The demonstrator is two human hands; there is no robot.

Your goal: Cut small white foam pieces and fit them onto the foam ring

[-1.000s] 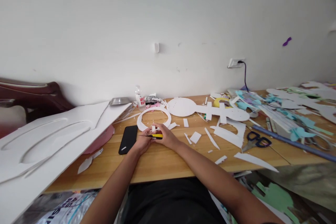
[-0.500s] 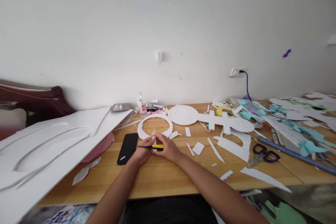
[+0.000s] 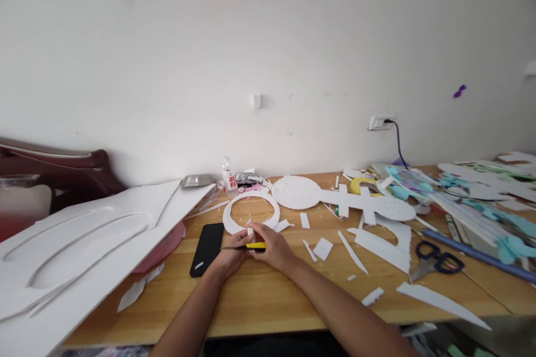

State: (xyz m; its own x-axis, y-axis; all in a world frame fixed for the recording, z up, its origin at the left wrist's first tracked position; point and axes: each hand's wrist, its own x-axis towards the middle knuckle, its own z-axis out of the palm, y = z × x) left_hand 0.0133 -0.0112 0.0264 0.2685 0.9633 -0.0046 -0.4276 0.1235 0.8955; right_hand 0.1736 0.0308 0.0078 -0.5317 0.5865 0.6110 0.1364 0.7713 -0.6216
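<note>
My two hands meet just in front of a white foam ring [image 3: 227,216]. My left hand [image 3: 233,256] is closed on a small white foam piece [image 3: 251,232], which sticks up between the fingers. In my right hand [image 3: 272,248] is a yellow-handled craft knife [image 3: 256,246]; its dark, thin blade points left across my left hand. The right fingertips also touch the foam piece, and part of it is hidden by the fingers. A black phone [image 3: 208,248] lies beside my left hand with a white scrap on it.
A large white foam sheet [image 3: 104,268] covers the left side. Dark-handled scissors [image 3: 438,259] lie at the right, near a blue rod [image 3: 469,248]. White scraps [image 3: 322,249] are scattered on the wooden table [image 3: 268,307]. A bottle [image 3: 229,177] stands near the wall.
The view has tilted up slightly, so things sit lower in the picture. The small foam piece shows more clearly between my fingers; both hands keep their hold.
</note>
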